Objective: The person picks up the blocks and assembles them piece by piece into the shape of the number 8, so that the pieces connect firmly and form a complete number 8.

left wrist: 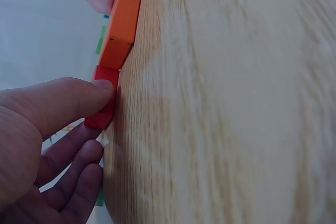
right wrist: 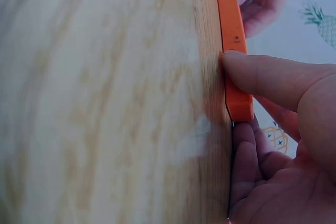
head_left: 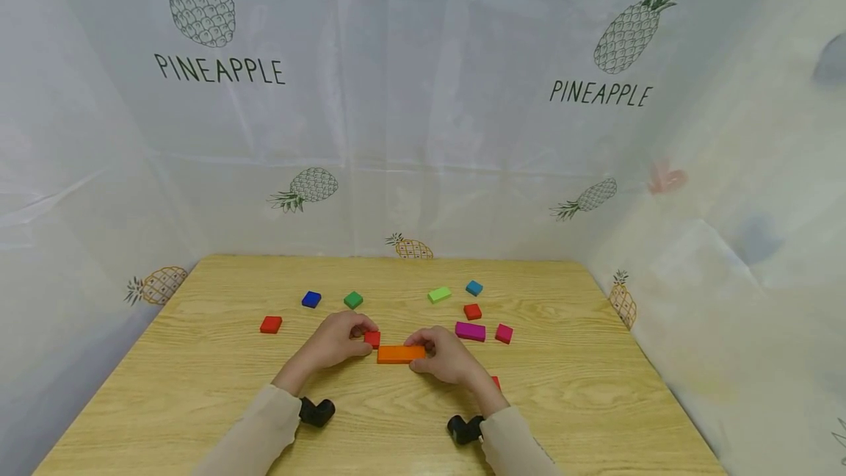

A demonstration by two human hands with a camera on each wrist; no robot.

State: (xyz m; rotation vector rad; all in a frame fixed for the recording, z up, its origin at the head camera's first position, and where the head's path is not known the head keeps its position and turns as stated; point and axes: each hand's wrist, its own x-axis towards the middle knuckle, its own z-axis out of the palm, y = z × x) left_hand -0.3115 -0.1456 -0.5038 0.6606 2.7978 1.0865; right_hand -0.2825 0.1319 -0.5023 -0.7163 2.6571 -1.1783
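Near the middle of the table, my left hand (head_left: 339,338) pinches a small red block (head_left: 373,339) between thumb and fingers. Just to its right lies a long orange block (head_left: 396,355), whose right end my right hand (head_left: 446,355) grips, thumb on the near side and fingers behind. In the left wrist view the red block (left wrist: 103,98) sits against the end of the orange block (left wrist: 123,22). The right wrist view shows my thumb pressed on the face of the orange block (right wrist: 234,61), which lies on the wood.
Right of my hands lie a magenta block (head_left: 471,331), a pink-red block (head_left: 504,333) and a red block (head_left: 472,311). Farther back are light green (head_left: 439,294), blue (head_left: 474,288), green (head_left: 353,300) and dark blue (head_left: 311,300) blocks. Another red block (head_left: 271,325) lies left.
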